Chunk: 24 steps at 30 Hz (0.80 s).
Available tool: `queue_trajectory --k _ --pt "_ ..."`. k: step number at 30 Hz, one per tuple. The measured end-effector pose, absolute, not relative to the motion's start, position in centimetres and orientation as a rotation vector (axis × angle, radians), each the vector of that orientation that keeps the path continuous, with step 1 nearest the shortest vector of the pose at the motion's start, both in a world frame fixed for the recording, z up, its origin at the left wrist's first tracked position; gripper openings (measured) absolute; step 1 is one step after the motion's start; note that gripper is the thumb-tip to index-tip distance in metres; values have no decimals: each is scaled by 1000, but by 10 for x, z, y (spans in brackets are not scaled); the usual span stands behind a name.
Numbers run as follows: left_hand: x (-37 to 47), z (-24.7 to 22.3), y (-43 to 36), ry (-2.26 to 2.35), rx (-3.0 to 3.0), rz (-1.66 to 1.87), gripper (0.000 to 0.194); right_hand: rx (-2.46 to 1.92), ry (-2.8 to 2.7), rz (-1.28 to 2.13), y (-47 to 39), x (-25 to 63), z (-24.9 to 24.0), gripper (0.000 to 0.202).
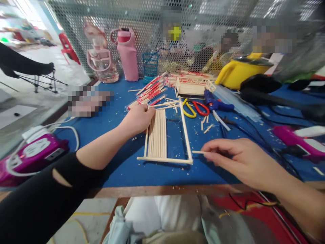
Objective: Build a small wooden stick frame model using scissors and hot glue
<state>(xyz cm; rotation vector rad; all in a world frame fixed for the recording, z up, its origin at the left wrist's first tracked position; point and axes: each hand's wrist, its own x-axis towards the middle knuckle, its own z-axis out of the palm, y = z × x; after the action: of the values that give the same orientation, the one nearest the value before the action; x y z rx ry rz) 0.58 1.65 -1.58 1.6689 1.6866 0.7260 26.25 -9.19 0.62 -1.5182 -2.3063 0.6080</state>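
On the blue table a rectangular wooden stick frame [186,134] lies flat, its left half filled by a row of parallel wooden sticks [159,134]. My left hand [139,119] grips the frame's upper left corner between thumb and fingers. Beside the frame's lower right corner, my right hand [235,159] pinches a thin wooden stick [198,152], whose free end points left at the frame. Beyond the frame lie scissors [189,109] with one yellow and one red handle, next to a blue glue gun [219,105].
Packs of wooden sticks [153,88] and a small stick-built model [191,88] lie behind. Pink bottles [128,56] and a blue wire holder [150,64] stand against the perforated panel. A yellow pot [235,73] is at back right; purple power strips [33,152] flank both sides.
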Motion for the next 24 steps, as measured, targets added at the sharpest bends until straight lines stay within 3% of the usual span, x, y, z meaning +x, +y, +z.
queue_trajectory --k 4,8,12,18,24 --pt "7 -11 11 1725 1800 699 29 -1581 -2350 611 -91 255 5 20" --pt "8 -10 9 1768 1918 697 32 -1628 -2341 112 -86 274 16 16" --pt "9 -16 10 1835 2121 673 33 -1290 -2405 -170 -77 270 29 10" --pt "5 -16 7 1826 2209 734 32 -909 -2786 240 -47 227 33 20" --pt "8 -8 2 1368 2501 473 27 -783 -2933 462 -25 213 33 23"
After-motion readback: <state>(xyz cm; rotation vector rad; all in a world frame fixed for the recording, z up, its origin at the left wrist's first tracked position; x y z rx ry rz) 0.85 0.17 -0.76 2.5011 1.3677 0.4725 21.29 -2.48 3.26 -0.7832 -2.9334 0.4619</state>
